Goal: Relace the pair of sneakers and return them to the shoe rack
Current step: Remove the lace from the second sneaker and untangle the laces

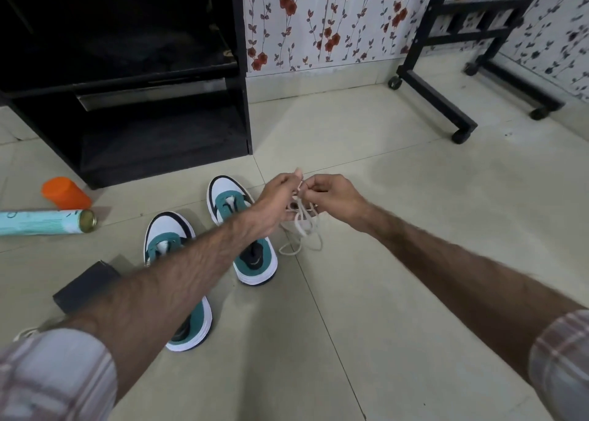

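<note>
**Lace held between both hands above the floor**

Lace (pixel 302 226) hangs in loose white loops from both hands, which meet just right of the sneakers. The left hand (pixel 277 197) pinches it at the fingertips; the right hand (pixel 334 194) curls its fingers round the same strand, close beside. Two teal-and-white sneakers (pixel 236 210) stand unlaced on the tiled floor (pixel 382 293), toes toward the black shoe rack (pixel 159 118). An orange cap (pixel 65 192), a pale blue can (pixel 41 221) and a black box (pixel 86 285) lie to the left.
</note>
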